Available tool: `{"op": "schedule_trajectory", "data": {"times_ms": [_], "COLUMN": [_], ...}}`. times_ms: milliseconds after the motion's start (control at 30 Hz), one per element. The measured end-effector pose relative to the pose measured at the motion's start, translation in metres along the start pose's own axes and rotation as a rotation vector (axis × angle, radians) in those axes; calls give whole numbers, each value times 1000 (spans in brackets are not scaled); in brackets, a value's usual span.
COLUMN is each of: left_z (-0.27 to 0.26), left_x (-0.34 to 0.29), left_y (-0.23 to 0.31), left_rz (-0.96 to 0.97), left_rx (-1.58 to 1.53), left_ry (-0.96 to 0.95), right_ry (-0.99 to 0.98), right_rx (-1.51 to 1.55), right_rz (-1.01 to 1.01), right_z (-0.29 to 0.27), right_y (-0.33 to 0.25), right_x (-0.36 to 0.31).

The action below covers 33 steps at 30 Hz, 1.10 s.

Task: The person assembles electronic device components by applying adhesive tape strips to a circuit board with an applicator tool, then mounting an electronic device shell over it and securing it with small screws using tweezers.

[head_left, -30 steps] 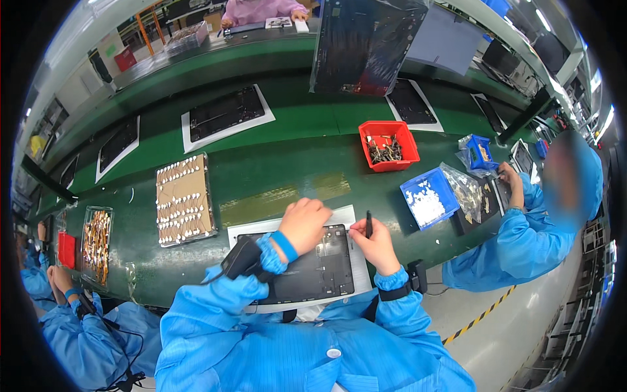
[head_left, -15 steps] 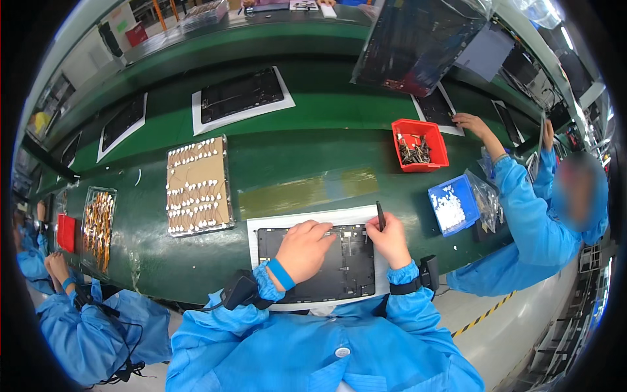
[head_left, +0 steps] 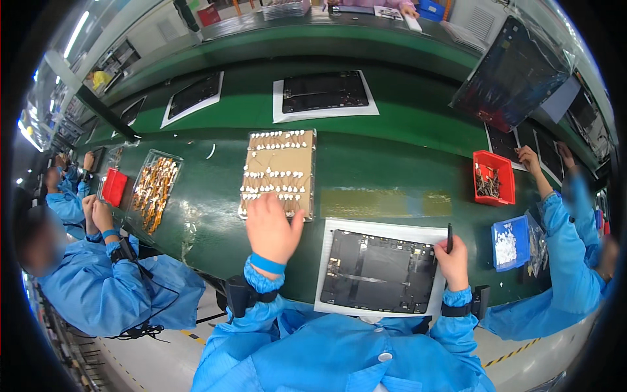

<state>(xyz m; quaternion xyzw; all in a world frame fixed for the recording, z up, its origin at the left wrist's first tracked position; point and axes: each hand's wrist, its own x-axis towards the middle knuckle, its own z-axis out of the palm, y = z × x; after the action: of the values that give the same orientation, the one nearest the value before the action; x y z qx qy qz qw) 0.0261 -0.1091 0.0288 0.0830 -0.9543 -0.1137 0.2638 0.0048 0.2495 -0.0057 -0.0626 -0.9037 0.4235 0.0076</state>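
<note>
In front of me a black tablet back housing (head_left: pixel 385 260) with exposed inner parts rests on a white sheet (head_left: pixel 321 287). Over the near edge of a clear tray (head_left: pixel 311 189), my left hand (head_left: pixel 270 230) has its fingers stretched forward and its thumb apart. That tray has a brown liner (head_left: pixel 277 161) carrying rows of small white-ended parts with thin wires (head_left: pixel 281 186); my fingers cover some of the nearest row. At the housing's right edge my right hand (head_left: pixel 452 262) is closed round a slim black pen-shaped tool (head_left: pixel 449 235), held upright.
Right of the sheet stand a red bin (head_left: pixel 511 176) of small metal parts and a blue bin (head_left: pixel 522 248) of white pieces. A tray of orange flex strips (head_left: pixel 154 196) lies left. More tablet housings (head_left: pixel 324 91) line the green belt. Co-workers sit on both sides.
My left hand has left the housing and moved left to the tray of wired parts. The right hand keeps the black tool. The view has turned left, so the scene sits farther right.
</note>
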Motion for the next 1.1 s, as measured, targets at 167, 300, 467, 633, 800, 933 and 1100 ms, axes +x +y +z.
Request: {"op": "schedule_trajectory", "data": {"times_ms": [167,300,467,633,800,933,1100], "left_z": [12,23,27,31,48,53,36], "left_x": [8,9,11,16,21,26,39], "left_y": [-20,-19,-21,-20,-31,-44,-54], "left_rz": [-228,-225,-179,-84,-82,-57,-250], "left_rx": [150,93,42,61,257,243,-189], "left_ry": [-35,-36,-21,26,-72,-19,55], "right_ry": [41,86,112,152,221,318,369], "right_rx": [24,19,232,380,571,571,610], "right_rz": [17,-7,76,111,105,38,47], "right_z": [3,6,4,-7,-30,-39,-54], "right_y": [-2,7,5,11,-7,11,11], "right_x": [-1,-3,-10,-20,-33,-37,-44]}}
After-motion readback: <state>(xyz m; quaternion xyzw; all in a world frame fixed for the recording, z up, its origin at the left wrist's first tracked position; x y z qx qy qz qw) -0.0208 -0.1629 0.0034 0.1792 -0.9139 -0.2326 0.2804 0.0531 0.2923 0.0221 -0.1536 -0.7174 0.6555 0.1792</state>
